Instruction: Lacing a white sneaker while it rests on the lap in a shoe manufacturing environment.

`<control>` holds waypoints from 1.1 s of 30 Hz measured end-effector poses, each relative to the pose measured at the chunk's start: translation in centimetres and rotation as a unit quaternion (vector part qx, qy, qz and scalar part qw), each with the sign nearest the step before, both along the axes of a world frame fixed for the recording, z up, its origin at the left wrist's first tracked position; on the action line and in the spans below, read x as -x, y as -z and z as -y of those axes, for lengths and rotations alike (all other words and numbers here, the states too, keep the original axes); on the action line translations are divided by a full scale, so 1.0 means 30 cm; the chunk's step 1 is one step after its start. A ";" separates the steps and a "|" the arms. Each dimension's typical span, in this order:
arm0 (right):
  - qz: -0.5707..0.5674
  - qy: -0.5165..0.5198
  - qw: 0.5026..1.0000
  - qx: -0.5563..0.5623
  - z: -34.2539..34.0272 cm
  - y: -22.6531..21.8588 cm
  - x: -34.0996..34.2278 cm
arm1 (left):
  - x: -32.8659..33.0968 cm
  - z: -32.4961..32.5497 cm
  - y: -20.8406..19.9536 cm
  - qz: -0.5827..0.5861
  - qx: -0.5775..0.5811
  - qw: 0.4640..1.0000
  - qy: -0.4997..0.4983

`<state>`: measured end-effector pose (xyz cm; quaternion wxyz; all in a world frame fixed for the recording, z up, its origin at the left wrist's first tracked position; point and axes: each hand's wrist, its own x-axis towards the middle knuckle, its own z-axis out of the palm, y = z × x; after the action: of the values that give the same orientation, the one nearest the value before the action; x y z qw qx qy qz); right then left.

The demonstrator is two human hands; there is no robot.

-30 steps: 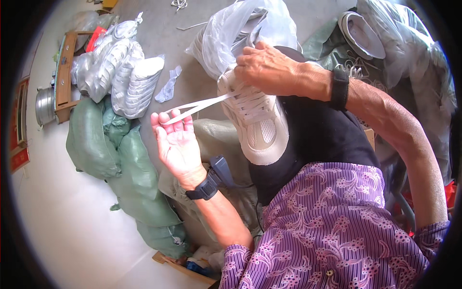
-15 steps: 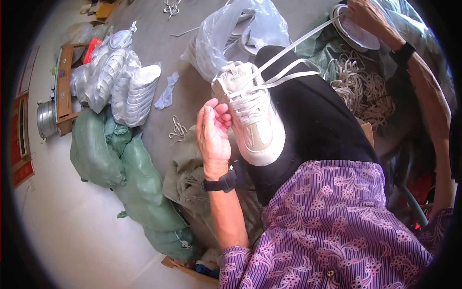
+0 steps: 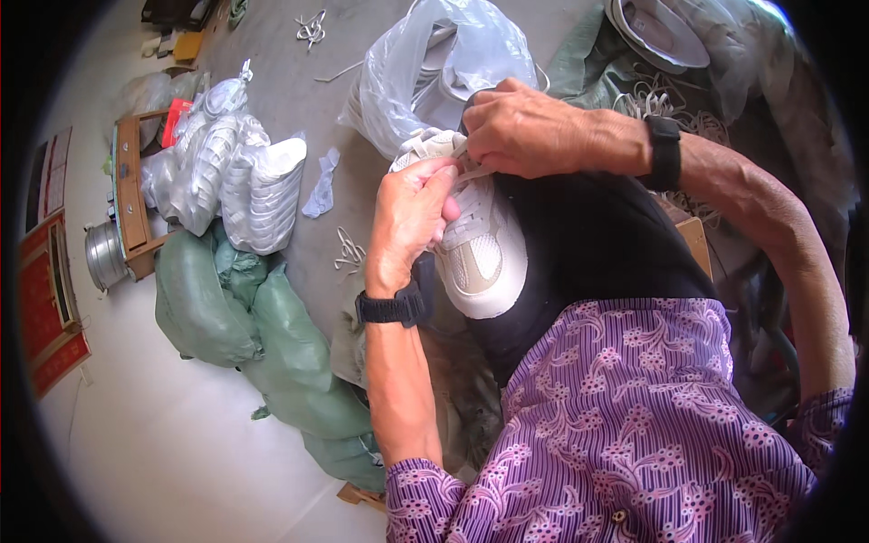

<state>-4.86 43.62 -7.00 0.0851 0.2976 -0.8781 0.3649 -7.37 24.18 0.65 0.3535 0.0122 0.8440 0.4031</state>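
Note:
A white and beige sneaker (image 3: 484,262) rests on my black-trousered leg, its toe pointing toward me. My left hand (image 3: 412,213) lies along the shoe's left side, thumb and fingers pinched together at the upper eyelets. Right beside it, my right hand (image 3: 516,131) is closed over the top of the lacing, near the tongue. Between the fingertips of both hands runs a white shoelace (image 3: 466,163). The right hand hides part of the shoe's collar and most of the loose lace ends.
Ahead stands a clear plastic bag (image 3: 389,81) with white shoe parts. A heap of laces (image 3: 697,122) and a pale sole (image 3: 661,36) lie at the far right. Wrapped stacked soles (image 3: 258,195) and green sacks (image 3: 290,344) are on the left. Loose laces (image 3: 348,252) lie on the floor.
My right hand has come down from the far right, where it drew a lace out taut, to the top of the shoe. My left hand has moved up and its fingers have closed at the laces.

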 end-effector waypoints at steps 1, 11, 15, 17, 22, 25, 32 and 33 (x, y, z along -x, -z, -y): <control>-0.003 0.001 1.000 -0.008 0.016 0.009 0.000 | 0.010 -0.003 -0.003 0.019 0.016 1.000 0.013; -0.020 0.063 0.997 -0.026 0.055 0.024 -0.025 | 0.064 -0.032 0.032 -0.029 0.080 0.984 0.154; -0.004 0.083 0.996 -0.017 0.048 0.022 -0.016 | 0.033 0.003 0.041 -0.330 0.134 0.893 0.277; -0.006 0.081 0.997 0.011 0.041 0.009 -0.015 | 0.009 0.030 0.005 -0.380 0.136 0.880 0.252; 0.034 0.000 0.999 0.004 0.088 -0.018 0.021 | -0.038 0.039 0.032 -0.278 0.042 0.957 0.069; 0.156 -0.004 0.961 0.226 0.053 -0.045 0.053 | -0.047 0.031 0.072 -0.201 0.000 0.979 0.026; 0.272 -0.054 0.881 0.382 0.018 -0.143 0.066 | -0.015 0.013 0.061 -0.164 0.024 0.983 0.078; 0.304 -0.038 0.872 0.381 0.018 -0.143 0.049 | -0.018 0.002 0.057 -0.162 0.024 0.983 0.080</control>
<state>-6.35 43.08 -2.71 -0.0934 0.1491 -0.6414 0.7468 -6.81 24.11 -1.07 0.2436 0.1357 0.8959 0.3458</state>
